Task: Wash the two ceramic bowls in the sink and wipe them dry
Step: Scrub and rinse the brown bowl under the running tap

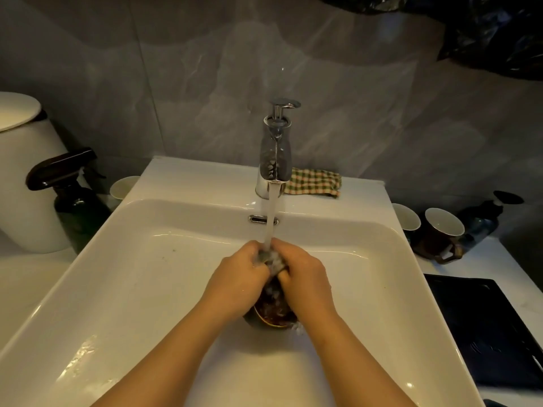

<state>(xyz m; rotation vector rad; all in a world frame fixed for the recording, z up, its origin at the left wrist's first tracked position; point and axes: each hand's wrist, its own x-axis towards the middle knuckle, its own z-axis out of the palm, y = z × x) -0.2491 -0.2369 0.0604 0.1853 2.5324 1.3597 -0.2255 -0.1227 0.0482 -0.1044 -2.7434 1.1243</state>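
Dark brown bowl (pixel 274 312), wet, yellow-edged

I log the sink (pixel 147 259) white, the wall (pixel 176 83) grey and marbled. Cloth (pixel 316 183) checked green, red, cream. Rag (pixel 273 259) grey; bowl (pixel 273 314) dark brown, yellowish rim.

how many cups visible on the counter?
3. One white cup left of the sink; two to its right: a pale cup at the rim, a dark cup beside it. More may be hidden.
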